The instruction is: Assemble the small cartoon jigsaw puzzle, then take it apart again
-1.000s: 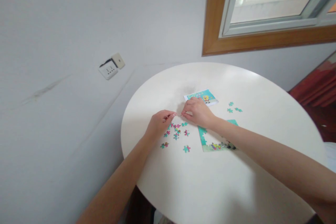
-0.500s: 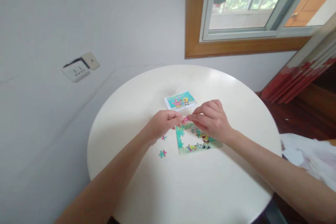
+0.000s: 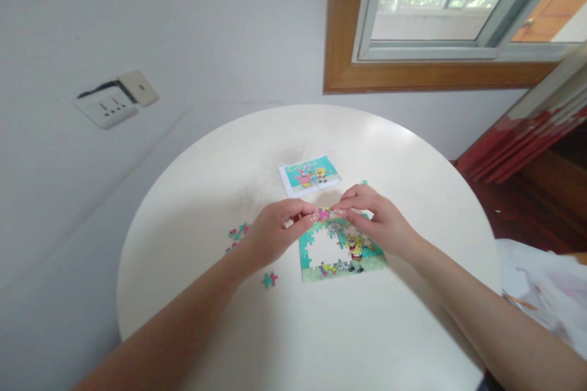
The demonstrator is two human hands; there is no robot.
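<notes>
fingers [image 3: 306,222] pinching pink piece [image 3: 324,214], gapped puzzle [image 3: 354,247] beside

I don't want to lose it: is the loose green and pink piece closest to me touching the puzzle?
Apart. The head view shows bare white table between the loose piece and the puzzle.

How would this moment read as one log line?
left hand, right hand: holding pink puzzle piece between them | partly assembled puzzle: gap inside | picture card: beyond hands

Soft daylight from the window [image 3: 431,23], pale glare on the far tabletop [image 3: 389,134], diffuse shadows, slightly hazy detail.
</notes>
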